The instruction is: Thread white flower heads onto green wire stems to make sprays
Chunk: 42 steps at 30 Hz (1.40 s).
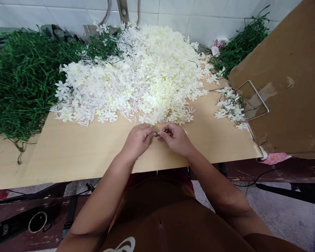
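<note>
Both hands met at the near edge of the desk, left hand and right hand fingers pinching one small flower piece, just near the white flower pile

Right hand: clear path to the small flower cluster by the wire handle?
Probably yes. Bare tabletop lies between the right hand and the small flower cluster, though its fingers pinch a small piece now.
</note>
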Motion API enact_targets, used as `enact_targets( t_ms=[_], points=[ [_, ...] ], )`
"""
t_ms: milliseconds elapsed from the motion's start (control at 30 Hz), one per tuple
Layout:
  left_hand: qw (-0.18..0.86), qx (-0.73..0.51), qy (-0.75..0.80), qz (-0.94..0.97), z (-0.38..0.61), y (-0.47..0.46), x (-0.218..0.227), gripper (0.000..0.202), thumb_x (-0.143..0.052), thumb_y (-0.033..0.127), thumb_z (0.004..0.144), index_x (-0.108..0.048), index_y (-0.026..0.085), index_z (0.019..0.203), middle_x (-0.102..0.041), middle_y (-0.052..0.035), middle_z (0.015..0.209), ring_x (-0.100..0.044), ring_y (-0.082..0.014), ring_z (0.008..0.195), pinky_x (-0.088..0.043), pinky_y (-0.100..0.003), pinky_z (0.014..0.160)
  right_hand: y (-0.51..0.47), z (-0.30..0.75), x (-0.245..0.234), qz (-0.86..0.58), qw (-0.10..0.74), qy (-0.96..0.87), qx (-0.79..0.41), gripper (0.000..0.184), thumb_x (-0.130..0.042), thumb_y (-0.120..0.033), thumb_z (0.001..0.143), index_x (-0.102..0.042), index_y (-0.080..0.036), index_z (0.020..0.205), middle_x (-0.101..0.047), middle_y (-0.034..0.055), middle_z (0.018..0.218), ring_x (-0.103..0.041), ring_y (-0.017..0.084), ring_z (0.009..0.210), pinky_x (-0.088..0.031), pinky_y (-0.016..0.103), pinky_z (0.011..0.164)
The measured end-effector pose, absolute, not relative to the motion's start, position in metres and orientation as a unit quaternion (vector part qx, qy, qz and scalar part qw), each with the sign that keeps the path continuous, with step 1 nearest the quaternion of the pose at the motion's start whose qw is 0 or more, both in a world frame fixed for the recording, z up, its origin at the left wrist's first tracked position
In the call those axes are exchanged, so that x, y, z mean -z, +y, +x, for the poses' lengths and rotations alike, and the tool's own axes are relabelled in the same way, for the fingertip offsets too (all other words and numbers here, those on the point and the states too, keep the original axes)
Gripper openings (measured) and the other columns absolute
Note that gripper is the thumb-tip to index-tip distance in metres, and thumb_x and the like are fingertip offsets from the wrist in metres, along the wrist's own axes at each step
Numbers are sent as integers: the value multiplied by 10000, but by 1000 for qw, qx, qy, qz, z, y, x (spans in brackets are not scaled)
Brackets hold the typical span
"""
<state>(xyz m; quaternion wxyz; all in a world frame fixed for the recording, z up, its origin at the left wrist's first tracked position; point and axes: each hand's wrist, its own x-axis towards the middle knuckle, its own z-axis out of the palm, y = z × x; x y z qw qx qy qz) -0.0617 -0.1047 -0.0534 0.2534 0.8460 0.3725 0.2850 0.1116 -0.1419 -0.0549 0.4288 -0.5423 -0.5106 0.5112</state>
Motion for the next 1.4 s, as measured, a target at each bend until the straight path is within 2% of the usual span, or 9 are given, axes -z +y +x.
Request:
enact_targets(
  t_ms=[267,667,1100,1267,1400],
  points=[
    [224,-286,344,866,-62,-102,56,234,-500,120,892,-719,170,828,-608,-22,668,-549,-161,688,-426,-283,666,-142,107,55,-557,419,-542,-470,115,-597,-296,811,-532,-209,773,-615,9,722,-633,150,639,-577,364,695],
    [268,-273,360,851,-58,-102,60,238,-492,111,881,-685,169,753,-637,-30,696,-571,-164,711,-436,-272,661,-145,98,64,-575,452,-498,-466,96,-571,-193,814,-509,-218,747,-639,12,678,-663,171,659,-565,357,687],
    [289,-258,337,858,-57,-99,62,259,-476,131,882,-626,179,675,-589,-21,648,-544,-165,701,-429,-280,663,-152,94,65,-600,430,-563,-372,96,-539,-195,825,-481,-226,755,-635,27,714,-645,177,716,-527,324,657],
    [355,-248,388,814,-53,-103,53,265,-485,176,879,-628,182,657,-576,-12,637,-534,-154,671,-429,-279,668,-151,98,64,-561,476,-506,-450,128,-583,-294,837,-495,-227,773,-623,2,685,-656,152,668,-561,316,666],
    [393,-256,431,771,-52,-106,51,257,-504,250,891,-670,178,710,-618,-21,686,-566,-155,693,-435,-275,655,-148,101,62,-550,497,-464,-485,312,-683,-488,771,-522,-221,776,-619,-12,688,-673,148,671,-588,318,672]
  ],
)
